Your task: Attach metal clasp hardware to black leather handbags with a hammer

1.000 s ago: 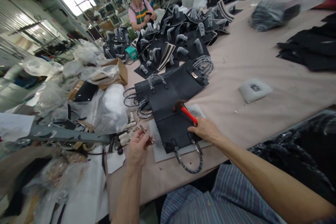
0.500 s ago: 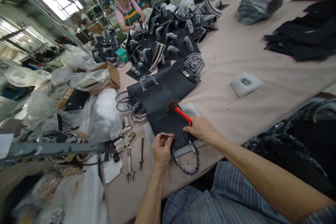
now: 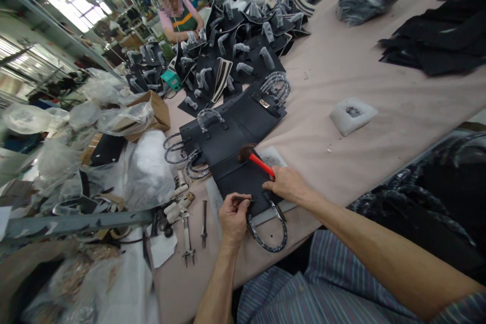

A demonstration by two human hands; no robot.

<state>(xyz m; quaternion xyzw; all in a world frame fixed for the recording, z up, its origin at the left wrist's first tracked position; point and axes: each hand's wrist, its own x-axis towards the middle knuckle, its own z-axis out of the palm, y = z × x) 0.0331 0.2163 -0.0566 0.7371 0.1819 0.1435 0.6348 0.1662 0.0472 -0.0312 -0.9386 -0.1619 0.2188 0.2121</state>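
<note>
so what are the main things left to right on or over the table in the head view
Pronged metal tool, slim metal tool, left hand, red hammer handle, right hand, white block, black pieces.

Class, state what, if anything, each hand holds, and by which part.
Right hand: a hammer, by its red handle. Left hand: a slim rod; gripped part unclear.

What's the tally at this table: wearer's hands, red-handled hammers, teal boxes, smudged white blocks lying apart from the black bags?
Left hand and right hand: 2
Red-handled hammer: 1
Teal box: 1
Smudged white block: 1
Total: 5
</note>
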